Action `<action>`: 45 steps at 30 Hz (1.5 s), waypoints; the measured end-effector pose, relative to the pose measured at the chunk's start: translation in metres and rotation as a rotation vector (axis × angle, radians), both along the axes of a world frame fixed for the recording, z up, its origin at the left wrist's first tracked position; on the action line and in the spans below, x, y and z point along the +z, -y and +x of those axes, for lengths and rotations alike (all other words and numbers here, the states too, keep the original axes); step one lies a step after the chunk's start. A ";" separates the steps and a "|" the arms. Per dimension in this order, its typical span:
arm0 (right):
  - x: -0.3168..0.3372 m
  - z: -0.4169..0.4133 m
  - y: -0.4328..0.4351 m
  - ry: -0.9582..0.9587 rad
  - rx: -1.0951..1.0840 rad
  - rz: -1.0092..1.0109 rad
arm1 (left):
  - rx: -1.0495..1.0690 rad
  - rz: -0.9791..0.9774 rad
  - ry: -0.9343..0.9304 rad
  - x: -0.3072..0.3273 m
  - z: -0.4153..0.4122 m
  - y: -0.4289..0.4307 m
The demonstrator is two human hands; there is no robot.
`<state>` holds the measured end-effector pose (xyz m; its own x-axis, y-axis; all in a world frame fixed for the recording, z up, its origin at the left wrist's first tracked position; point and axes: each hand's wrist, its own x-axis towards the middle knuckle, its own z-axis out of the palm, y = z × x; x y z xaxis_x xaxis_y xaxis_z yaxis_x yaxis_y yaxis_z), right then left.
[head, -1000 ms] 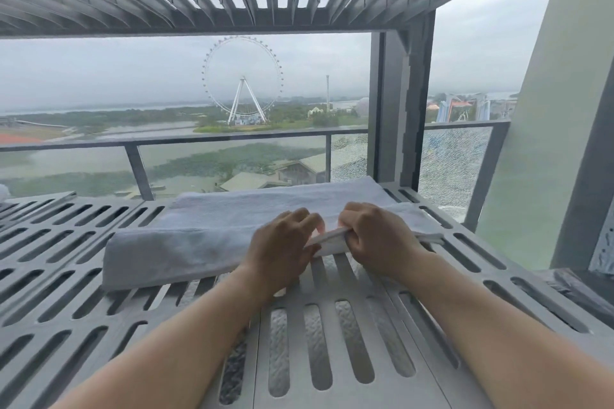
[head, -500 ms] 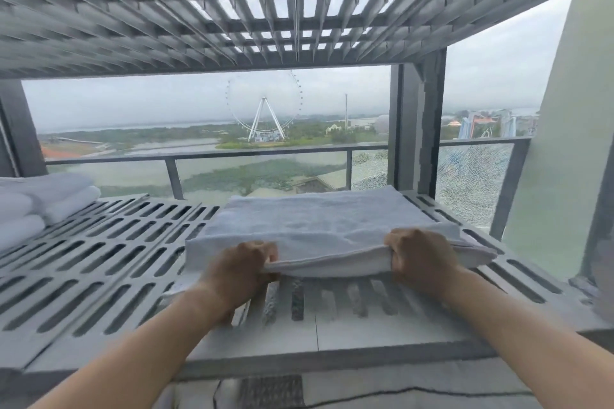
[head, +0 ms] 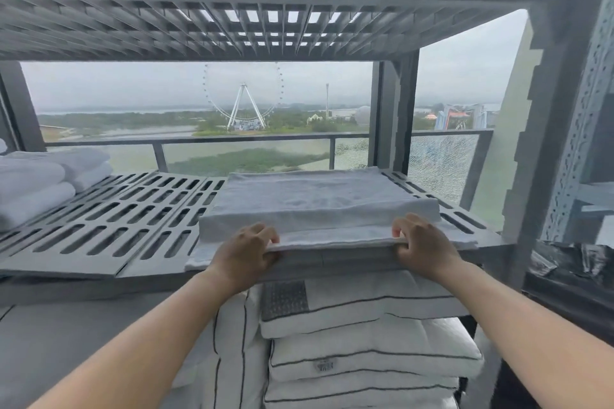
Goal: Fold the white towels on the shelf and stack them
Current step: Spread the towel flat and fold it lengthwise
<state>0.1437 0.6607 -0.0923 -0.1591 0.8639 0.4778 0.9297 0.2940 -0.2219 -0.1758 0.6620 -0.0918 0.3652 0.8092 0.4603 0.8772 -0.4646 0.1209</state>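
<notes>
A folded white towel (head: 319, 206) lies on the right half of the grey slotted shelf (head: 109, 229), its near edge at the shelf's front lip. My left hand (head: 246, 252) grips that near edge at its left part, fingers curled over the top layer. My right hand (head: 422, 242) grips the same edge further right, thumb under the fold. A stack of folded white towels (head: 43, 179) sits at the shelf's far left, partly cut off by the frame.
Another slotted shelf (head: 265, 26) hangs overhead. Grey uprights (head: 395, 113) stand at the back right. Below the shelf lies a pile of white pillows with dark piping (head: 365, 342). A glass railing (head: 265, 149) lies behind the rack.
The view has pulled back and down, revealing the pillows below. My hands have spread apart along the towel's near edge, and the towel now sits folded at the shelf's front lip.
</notes>
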 end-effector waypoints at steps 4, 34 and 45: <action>0.006 -0.004 0.006 -0.024 0.029 -0.086 | -0.024 -0.042 0.048 -0.002 -0.005 0.007; 0.055 -0.051 -0.152 0.028 0.226 -0.051 | 0.081 -0.099 0.038 0.049 0.029 -0.141; 0.052 -0.042 -0.245 0.143 0.143 -0.330 | 0.212 -0.169 -0.163 0.052 0.001 -0.212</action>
